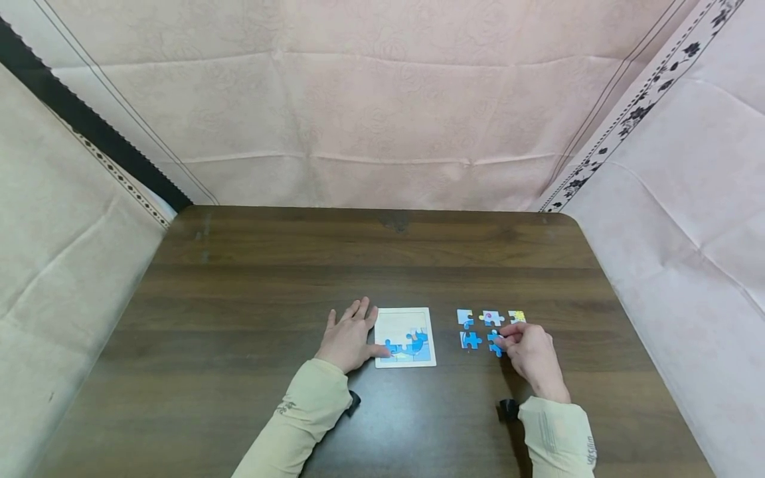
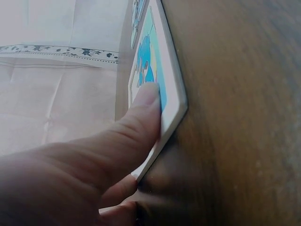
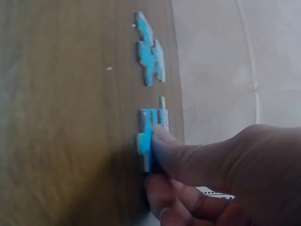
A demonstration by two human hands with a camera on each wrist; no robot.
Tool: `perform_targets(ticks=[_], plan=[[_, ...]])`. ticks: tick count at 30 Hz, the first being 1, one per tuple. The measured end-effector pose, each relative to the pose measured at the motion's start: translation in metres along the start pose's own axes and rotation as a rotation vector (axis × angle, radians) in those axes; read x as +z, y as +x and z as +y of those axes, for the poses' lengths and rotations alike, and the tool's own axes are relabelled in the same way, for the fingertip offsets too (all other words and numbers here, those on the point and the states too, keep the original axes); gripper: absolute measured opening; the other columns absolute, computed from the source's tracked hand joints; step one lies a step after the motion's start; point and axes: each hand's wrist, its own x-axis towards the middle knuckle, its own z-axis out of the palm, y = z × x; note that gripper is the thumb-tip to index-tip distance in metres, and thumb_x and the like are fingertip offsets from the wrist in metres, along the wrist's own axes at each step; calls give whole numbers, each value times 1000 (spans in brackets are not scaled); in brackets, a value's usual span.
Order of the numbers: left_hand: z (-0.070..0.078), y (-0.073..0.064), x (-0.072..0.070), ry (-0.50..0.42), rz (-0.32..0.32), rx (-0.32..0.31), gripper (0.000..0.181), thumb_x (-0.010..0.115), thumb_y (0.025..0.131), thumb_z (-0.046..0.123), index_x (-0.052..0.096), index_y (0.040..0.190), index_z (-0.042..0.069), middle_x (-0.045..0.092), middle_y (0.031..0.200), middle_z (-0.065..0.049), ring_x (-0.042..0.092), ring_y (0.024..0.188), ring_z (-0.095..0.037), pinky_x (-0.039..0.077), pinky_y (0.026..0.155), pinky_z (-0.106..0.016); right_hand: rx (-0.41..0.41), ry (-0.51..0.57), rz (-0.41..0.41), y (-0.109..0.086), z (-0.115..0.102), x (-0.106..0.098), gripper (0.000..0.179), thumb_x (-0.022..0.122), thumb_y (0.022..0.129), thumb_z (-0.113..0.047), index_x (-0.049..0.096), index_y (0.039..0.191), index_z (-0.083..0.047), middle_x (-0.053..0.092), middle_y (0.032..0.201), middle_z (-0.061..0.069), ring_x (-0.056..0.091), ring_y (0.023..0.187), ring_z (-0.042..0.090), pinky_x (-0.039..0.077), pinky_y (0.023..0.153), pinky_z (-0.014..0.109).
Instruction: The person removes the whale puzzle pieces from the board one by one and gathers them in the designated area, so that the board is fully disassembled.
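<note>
1. The puzzle board [image 1: 396, 324] is being touched at its 9 o'clock side by the left hand [image 1: 348, 340], whose fingers are being held extended.
2. At the board's 3 o'clock, a blue piece [image 1: 494, 343] is being pinched by the right hand [image 1: 528, 353].
3. Four other loose pieces [image 1: 491, 318] are lying between 9 and 2 o'clock of it.
4. Assembly is being judged partial: the 6 o'clock area is being occupied by fitted pieces [image 1: 418, 346]; bare board is showing toward 12 o'clock; five pieces are apparently awaiting insertion.
</note>
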Motion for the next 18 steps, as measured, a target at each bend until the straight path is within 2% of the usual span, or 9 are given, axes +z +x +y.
perform_targets(ticks=[18], plan=[[0,1,2,13,4,2,91,72,78,57,41,149,10,27,157,-13,23,145,-30,19,110,-64,-71,-1,28,-2,4,0,18,72,88,-14,69,100,-1,63,82,6,55,75,21,43,63,31]])
